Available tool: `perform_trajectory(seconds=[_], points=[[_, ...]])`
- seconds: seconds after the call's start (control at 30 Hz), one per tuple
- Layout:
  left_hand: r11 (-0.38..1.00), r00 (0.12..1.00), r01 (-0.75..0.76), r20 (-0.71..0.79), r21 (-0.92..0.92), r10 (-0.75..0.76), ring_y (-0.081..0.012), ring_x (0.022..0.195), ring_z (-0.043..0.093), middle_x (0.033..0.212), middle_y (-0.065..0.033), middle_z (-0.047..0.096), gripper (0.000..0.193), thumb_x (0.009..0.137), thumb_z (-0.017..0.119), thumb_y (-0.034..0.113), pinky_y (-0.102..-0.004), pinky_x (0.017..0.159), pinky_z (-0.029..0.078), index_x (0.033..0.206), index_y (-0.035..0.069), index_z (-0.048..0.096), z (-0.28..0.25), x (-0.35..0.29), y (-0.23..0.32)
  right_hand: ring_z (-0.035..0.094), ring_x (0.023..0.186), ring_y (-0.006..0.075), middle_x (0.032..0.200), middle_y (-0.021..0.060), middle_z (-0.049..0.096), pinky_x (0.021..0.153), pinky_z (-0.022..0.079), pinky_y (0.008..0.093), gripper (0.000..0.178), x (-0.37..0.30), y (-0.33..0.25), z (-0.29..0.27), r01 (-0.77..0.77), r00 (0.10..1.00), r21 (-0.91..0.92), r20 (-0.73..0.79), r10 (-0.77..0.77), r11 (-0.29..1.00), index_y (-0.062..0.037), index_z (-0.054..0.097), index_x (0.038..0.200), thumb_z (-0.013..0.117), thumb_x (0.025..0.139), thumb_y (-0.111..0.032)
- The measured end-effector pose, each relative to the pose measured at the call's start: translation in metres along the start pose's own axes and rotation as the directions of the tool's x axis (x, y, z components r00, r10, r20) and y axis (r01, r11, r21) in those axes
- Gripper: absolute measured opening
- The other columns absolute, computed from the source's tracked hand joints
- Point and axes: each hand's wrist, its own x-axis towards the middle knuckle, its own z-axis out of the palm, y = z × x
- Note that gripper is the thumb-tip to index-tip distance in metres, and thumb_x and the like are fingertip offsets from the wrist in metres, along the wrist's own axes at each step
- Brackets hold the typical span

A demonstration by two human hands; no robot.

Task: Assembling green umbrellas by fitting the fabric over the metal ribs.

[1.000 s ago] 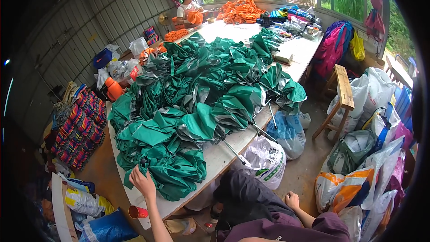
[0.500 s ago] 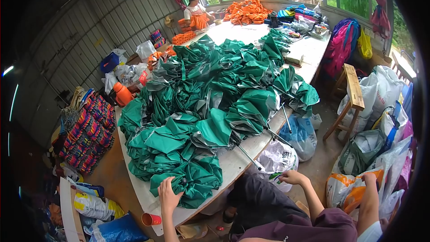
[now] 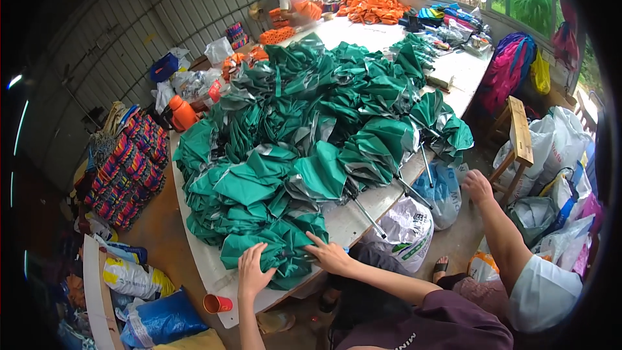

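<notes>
A green umbrella point(image 3: 269, 244) with bunched cloth lies at the near end of the table. My left hand point(image 3: 254, 272) rests on its left side, fingers spread and slightly bent, gripping nothing that I can see. From the right, my right hand point(image 3: 330, 256) reaches the same umbrella; its fingers are apart and touch the cloth near the middle folds. A heap of green umbrellas point(image 3: 317, 172) with silver undersides spreads behind it, and several metal shafts point(image 3: 370, 218) stick out over the right edge.
A red cup point(image 3: 218, 303) lies on its side near the table's point(image 3: 203, 256) front corner. Right of me is a co-worker's hand point(image 3: 478, 186), near a wooden bench point(image 3: 520, 131). Plastic bags point(image 3: 405, 230) stand below the table's edge. At the far end, another person point(image 3: 299, 3) handles orange cloth.
My right hand has come left from beside the table onto the umbrella. My left hand stays on the cloth. The co-worker's arm at right has reached farther forward.
</notes>
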Motion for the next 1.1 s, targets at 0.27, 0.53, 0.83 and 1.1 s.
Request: perform_trajectory(seconds=[0.27,0.53,0.83,1.1], points=[[0.942,0.92,0.142,-0.31,-0.303,-0.238,-0.0353,0.116,0.054,0.124,-0.0163,0.059,0.049,0.08,0.068,0.009,-0.0436,0.101,0.04,0.127,0.003,0.054,-0.01,0.007,-0.041,0.067,0.069,0.0359,0.15,0.0148,0.041,0.064,0.056,0.0437,0.036,0.005,0.01,0.036,0.038,0.999,-0.054,-0.005,-0.038,0.998,-0.0148,0.061,0.119,0.065,0.083,-0.014],[0.931,0.816,0.126,-0.498,-0.343,-0.294,-0.039,0.101,0.06,0.108,-0.0192,0.064,0.035,0.086,0.06,0.009,-0.0429,0.093,0.045,0.119,-0.001,0.057,-0.001,0.006,-0.059,0.066,0.065,0.0279,0.149,0.0121,0.044,0.061,0.055,0.037,0.033,0.015,0.003,0.06,0.077,0.993,-0.221,-0.073,-0.096,0.972,-0.0151,0.063,0.116,0.061,0.084,-0.013],[0.905,0.616,0.29,-0.664,-0.31,-0.425,-0.0422,0.099,0.06,0.108,-0.0241,0.064,0.03,0.088,0.056,0.009,-0.0456,0.087,0.045,0.114,-0.006,0.057,0.012,0.008,-0.099,0.066,0.064,0.0273,0.146,0.0128,0.047,0.061,0.055,0.0362,0.031,0.033,-0.001,0.07,0.07,0.986,-0.247,-0.127,-0.104,0.967,-0.0146,0.065,0.112,0.062,0.081,-0.013],[0.923,0.249,0.204,-0.894,-0.327,-0.372,-0.0378,0.101,0.062,0.114,-0.028,0.064,0.037,0.1,0.047,0.02,-0.0434,0.087,0.046,0.119,-0.011,0.056,-0.055,-0.017,-0.103,0.067,0.064,0.0286,0.146,0.0123,0.048,0.062,0.056,0.0378,0.028,0.043,0.004,0.065,0.063,0.985,-0.226,-0.141,-0.097,0.972,-0.0135,0.066,0.11,0.061,0.082,-0.012]])
